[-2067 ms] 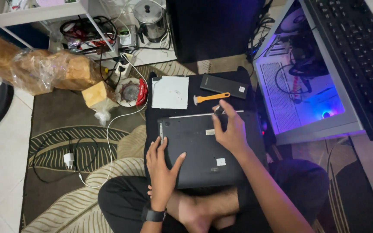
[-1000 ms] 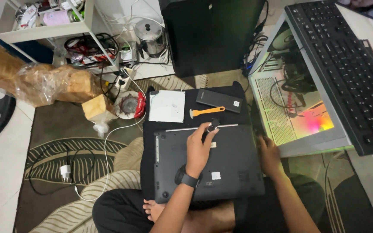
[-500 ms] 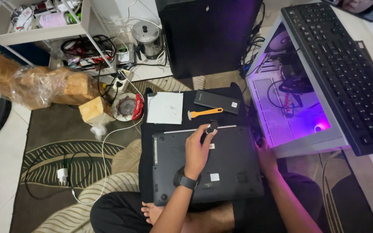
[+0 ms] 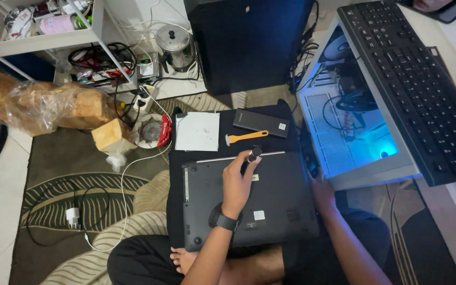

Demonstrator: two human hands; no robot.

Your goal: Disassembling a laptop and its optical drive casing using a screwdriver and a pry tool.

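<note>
Hands work at an upturned dark grey laptop (image 4: 249,203) resting on the lap of a person seated cross-legged on a patterned rug (image 4: 75,195). Left hand (image 4: 238,182), a black watch at the wrist, is closed around a small black screwdriver (image 4: 254,154), its tip set down near the laptop's far edge, close to the middle of that edge. Right hand (image 4: 323,192) lies against the laptop's right edge, beside a lit, glass-sided computer case (image 4: 352,132); whether its fingers grip the edge or merely rest there cannot be told.

The laptop's long axis runs left to right across the lap, its far edge overlapping a black mat (image 4: 178,174). The screwdriver stands nearly upright, leaning slightly away from the person. On the mat beyond the far edge lie a white sheet (image 4: 197,131), an orange-handled pry tool (image 4: 246,138) and a flat black rectangular device (image 4: 260,123), all just ahead of the left hand and nearer to it than to the right.
</note>
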